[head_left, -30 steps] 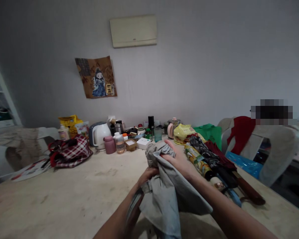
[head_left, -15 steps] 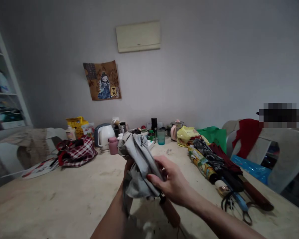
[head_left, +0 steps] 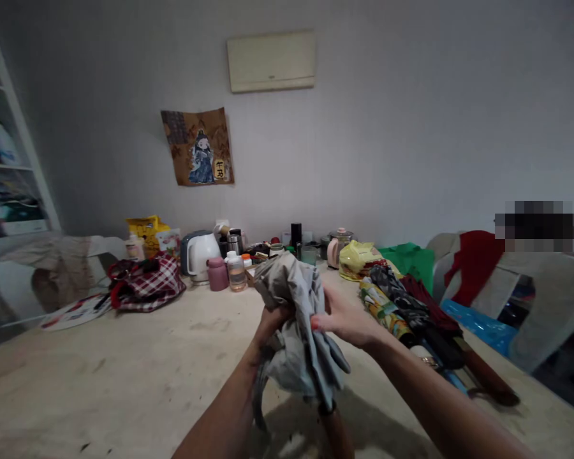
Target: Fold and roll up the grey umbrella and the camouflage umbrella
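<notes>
- The left hand (head_left: 272,324) comes in from the left of the grey folding umbrella (head_left: 294,363), its fingers bent into the bunched cloth; the fingertips are hidden in the folds, so how tightly they press cannot be told.
- The umbrella is held between the two hands, above the tabletop (head_left: 172,363), at the lower middle of the view.
- The right hand (head_left: 344,319) is curled round the canopy's right side, gap filled with cloth; the thumb lies flat on the near folds, while the other fingers go behind.
- The canopy is loosely gathered and crumpled, with a grey strip drooping at its lower left, a rounded bundle at the top and long pleats down its right side.
- Below the cloth, a dark collar joins a brown handle (head_left: 335,433), which slants down and leaves the view at the bottom edge.
- On the left, a broad stretch of tabletop lies between the plaid bag (head_left: 148,284) and the left forearm.
- Beyond the canopy stand the white kettle (head_left: 203,255), a mauve jar (head_left: 217,274) and a clear bottle (head_left: 238,277).
- On the right, a yellow patterned umbrella (head_left: 385,309) lies near the right forearm, with a dark red umbrella (head_left: 423,306) closer to the table's right edge.
</notes>
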A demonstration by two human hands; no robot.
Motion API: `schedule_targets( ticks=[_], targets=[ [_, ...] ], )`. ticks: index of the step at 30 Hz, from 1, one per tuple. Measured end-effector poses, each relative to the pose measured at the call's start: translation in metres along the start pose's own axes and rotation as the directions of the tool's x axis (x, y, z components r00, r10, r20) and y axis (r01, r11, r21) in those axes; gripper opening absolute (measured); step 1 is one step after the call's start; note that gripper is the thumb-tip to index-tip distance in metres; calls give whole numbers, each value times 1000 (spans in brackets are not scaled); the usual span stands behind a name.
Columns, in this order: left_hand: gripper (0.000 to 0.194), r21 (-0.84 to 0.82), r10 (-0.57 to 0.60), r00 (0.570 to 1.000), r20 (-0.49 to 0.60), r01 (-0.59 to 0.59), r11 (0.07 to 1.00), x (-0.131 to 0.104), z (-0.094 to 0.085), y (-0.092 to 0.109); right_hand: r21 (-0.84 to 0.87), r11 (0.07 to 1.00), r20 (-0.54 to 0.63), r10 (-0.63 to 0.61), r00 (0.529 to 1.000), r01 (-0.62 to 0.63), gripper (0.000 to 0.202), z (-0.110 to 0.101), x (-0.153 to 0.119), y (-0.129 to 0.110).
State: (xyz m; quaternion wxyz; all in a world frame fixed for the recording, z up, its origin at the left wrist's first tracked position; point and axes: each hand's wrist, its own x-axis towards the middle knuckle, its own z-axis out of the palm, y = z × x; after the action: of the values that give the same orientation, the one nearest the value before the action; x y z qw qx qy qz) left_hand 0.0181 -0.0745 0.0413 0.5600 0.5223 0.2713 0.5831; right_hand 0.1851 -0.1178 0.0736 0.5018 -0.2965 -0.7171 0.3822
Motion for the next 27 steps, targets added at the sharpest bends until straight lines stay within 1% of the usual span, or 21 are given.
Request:
schedule_targets(
  ticks=[1,2,3,4,6,7,9,11,13,15,17,19,22,24,26,27],
  targets=[
    [76,18,18,999,34,-18,1000,-1,5,2,86,996,40,14,999,-17,96,4,6,2],
    [73,35,38,997,70,-41,999,-2,9,4,140,990,32,20,999,-24,96,10,11,3],
    [68,51,56,993,100,-62,997,-3,11,6,160,987,-23,34,999,-30,97,16,15,3],
    [63,65,69,991,117,-77,995,-3,13,6,154,987,-104,60,993,-43,100,22,18,2],
    [56,81,61,989,135,-73,994,-4,13,6,99,991,-262,117,958,-94,106,30,23,-1],
    [52,86,32,989,143,-44,995,-4,12,5,57,991,-322,130,938,-118,105,32,25,-3],
    [48,78,-57,980,193,43,996,-7,9,2,-27,991,-394,108,913,-129,97,31,28,-5],
    [50,37,-125,951,284,119,992,-11,8,1,-72,991,-445,71,893,-114,85,26,31,-6],
    [57,-13,-145,919,365,161,987,-15,9,0,-54,995,-495,43,868,-80,77,18,33,-4],
    [63,-40,-147,911,384,176,984,-17,11,-1,-7,1000,-540,11,842,-18,75,11,35,1],
    [66,-46,-150,918,366,179,983,-16,13,-3,60,997,-561,-2,828,43,75,5,36,7],
    [66,-58,-135,914,382,169,984,-14,14,-5,118,989,-564,-4,826,85,72,1,36,12],
    [65,-119,-109,874,473,186,975,-11,12,-7,125,984,-568,-37,822,131,68,-2,35,17],
    [68,-142,-102,856,506,199,970,-10,11,-7,139,981,-559,-37,828,138,65,-2,35,18],
    [77,-128,-94,857,507,183,975,-11,11,-7,223,965,-532,1,847,139,58,-2,35,18],
    [81,-100,-90,864,495,159,982,-12,12,-7,274,951,-525,23,851,143,52,-1,35,19]
  ],
)
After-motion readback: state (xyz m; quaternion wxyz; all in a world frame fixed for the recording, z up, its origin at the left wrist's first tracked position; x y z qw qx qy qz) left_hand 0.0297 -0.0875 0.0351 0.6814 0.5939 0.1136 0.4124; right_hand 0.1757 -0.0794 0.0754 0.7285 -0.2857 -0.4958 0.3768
